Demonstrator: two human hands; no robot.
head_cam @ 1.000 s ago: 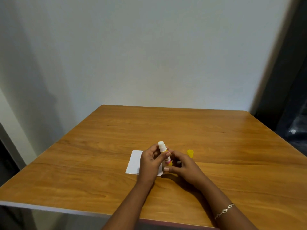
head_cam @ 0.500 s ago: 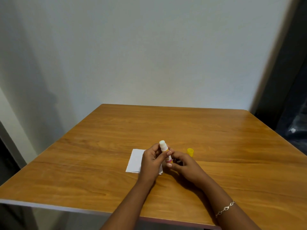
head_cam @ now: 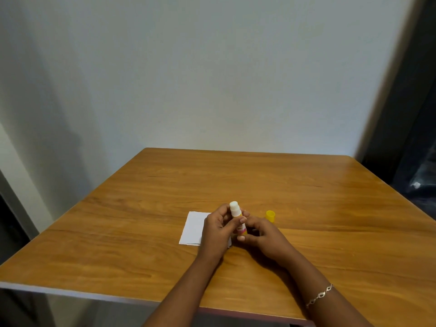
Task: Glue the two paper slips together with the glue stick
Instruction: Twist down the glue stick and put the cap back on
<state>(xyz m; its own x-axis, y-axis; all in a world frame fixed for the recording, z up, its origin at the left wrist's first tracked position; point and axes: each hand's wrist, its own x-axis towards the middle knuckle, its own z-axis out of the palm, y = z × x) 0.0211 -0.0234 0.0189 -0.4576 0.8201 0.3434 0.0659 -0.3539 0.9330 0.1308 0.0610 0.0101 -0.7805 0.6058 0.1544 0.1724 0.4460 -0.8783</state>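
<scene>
An uncapped glue stick (head_cam: 236, 214) stands upright above the table, its white glue tip on top and a yellow-pink body below. My left hand (head_cam: 218, 230) grips its upper body with thumb and fingers. My right hand (head_cam: 262, 237) holds its base with the fingertips. White paper slips (head_cam: 193, 227) lie flat on the wooden table (head_cam: 141, 232) just left of and partly under my left hand; I cannot tell how the slips overlap.
The yellow glue cap (head_cam: 270, 215) stands on the table just right of and behind my hands. A white wall rises behind the table. The table's near edge runs below my forearms, and a dark area lies to the right.
The glue stick has stayed between both hands with only small shifts; the right fingers moved slightly around its base.
</scene>
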